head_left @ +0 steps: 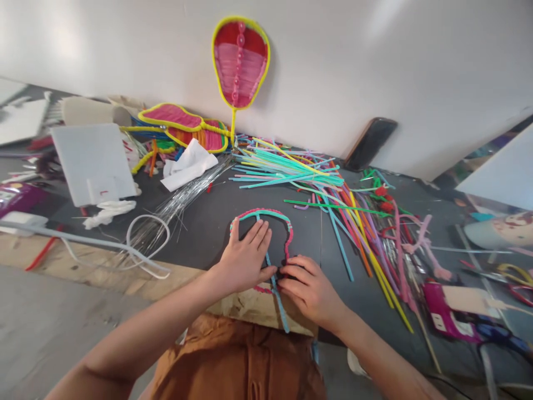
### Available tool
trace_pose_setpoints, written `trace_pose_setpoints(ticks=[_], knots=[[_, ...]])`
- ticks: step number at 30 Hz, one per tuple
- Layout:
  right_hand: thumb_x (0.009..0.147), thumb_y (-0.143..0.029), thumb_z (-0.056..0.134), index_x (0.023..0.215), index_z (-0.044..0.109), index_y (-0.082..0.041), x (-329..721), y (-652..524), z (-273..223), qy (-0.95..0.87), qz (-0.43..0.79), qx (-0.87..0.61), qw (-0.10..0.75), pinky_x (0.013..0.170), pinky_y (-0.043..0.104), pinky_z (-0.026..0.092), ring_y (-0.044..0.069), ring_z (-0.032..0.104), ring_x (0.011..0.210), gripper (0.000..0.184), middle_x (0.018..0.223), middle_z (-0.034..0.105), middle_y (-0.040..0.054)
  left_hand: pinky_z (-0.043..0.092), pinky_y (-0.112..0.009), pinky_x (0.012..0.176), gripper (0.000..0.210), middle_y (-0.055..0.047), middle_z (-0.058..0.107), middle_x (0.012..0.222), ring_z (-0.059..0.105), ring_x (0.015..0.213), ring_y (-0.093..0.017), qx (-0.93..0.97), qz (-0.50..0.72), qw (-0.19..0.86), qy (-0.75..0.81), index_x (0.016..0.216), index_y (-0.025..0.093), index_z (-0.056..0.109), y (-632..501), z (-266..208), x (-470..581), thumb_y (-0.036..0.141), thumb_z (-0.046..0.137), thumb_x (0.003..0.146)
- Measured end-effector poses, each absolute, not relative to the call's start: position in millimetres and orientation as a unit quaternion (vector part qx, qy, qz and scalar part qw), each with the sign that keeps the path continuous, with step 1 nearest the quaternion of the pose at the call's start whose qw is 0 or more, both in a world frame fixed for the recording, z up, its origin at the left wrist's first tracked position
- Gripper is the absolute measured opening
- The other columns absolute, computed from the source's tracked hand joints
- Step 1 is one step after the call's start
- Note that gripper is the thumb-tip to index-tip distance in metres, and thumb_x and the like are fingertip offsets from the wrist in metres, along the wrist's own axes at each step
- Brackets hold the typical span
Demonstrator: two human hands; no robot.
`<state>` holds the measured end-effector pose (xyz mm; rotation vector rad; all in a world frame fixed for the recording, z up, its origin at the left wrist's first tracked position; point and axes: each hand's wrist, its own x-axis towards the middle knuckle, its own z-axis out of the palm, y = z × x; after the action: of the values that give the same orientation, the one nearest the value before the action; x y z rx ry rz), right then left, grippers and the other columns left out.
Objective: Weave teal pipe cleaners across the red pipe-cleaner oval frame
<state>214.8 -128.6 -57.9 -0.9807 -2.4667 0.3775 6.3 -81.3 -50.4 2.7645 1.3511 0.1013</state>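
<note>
A rounded pipe-cleaner loop (290, 242), turquoise and pinkish red with a twisted look, lies at the table's front edge. Down its middle runs a blue pipe cleaner (280, 304), whose end sticks out past the edge. My left hand (245, 258) rests flat over the loop's left half, fingers stretched out, pressing it to the table and covering part of it. Fingers of my right hand (310, 286) are bent around the loop's lower right side, beside the blue stem. Their tips partly hide the spot they grip.
Loose coloured pipe cleaners (291, 166) spread behind and right. Thin metal wires (183, 200) lie left, near a white cable (147, 216). A yellow-edged pink paddle shape (241, 61) stands against the wall, with a phone (372, 143) leaning farther right. Glue guns (447, 311) and scissors (516, 278) sit far right.
</note>
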Motion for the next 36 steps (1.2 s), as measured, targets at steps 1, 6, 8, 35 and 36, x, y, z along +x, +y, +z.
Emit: trace_pose_setpoints(ticks=[1,6,8,35,36], knots=[[0.084,-0.013,0.054,0.092,0.067,-0.022,214,-129,-60,-0.891,0.144,-0.358,0.237,0.096,0.045,0.043,0.022,0.049,0.107,0.017,0.1,0.065,0.0051,-0.003,-0.064,0.105,0.071,-0.018,0.029,0.146,0.023,0.136,-0.029,0.897,0.034,0.03,0.439,0.137,0.008,0.034,-82,-51,6,0.057,0.03,0.086],[0.085,-0.013,0.052,0.086,0.067,-0.022,214,-127,-64,-0.881,0.167,-0.361,0.255,0.092,0.043,0.045,0.021,0.049,0.103,0.017,0.096,0.062,0.0057,-0.002,-0.064,0.105,0.07,-0.016,0.032,0.145,0.024,0.135,-0.032,0.898,0.04,0.021,0.438,0.137,0.011,0.036,-81,-53,7,0.058,0.034,0.085],[0.085,-0.015,0.052,0.088,0.067,-0.023,217,-125,-60,-0.877,0.187,-0.361,0.255,0.09,0.041,0.047,0.02,0.05,0.103,0.017,0.098,0.062,0.0057,0.0,-0.064,0.105,0.071,-0.017,0.034,0.144,0.025,0.135,-0.032,0.898,0.044,0.019,0.438,0.137,0.012,0.036,-79,-52,5,0.059,0.035,0.084],[0.087,-0.008,0.04,0.12,0.057,-0.024,242,-91,-58,-0.913,0.118,-0.36,0.153,0.091,0.04,0.045,0.021,0.048,0.113,0.041,0.121,0.061,0.0018,-0.003,-0.058,0.108,0.065,-0.006,0.037,0.144,0.024,0.136,-0.023,0.957,0.029,0.063,0.283,0.14,0.022,0.028,-124,-49,-3,0.059,0.026,0.087],[0.088,-0.008,0.039,0.121,0.056,-0.024,242,-89,-56,-0.905,0.133,-0.363,0.177,0.091,0.039,0.046,0.02,0.049,0.112,0.04,0.12,0.062,0.0024,-0.003,-0.058,0.108,0.064,-0.006,0.036,0.144,0.024,0.136,-0.023,0.957,0.029,0.063,0.283,0.14,0.022,0.028,-124,-49,-3,0.059,0.027,0.088]])
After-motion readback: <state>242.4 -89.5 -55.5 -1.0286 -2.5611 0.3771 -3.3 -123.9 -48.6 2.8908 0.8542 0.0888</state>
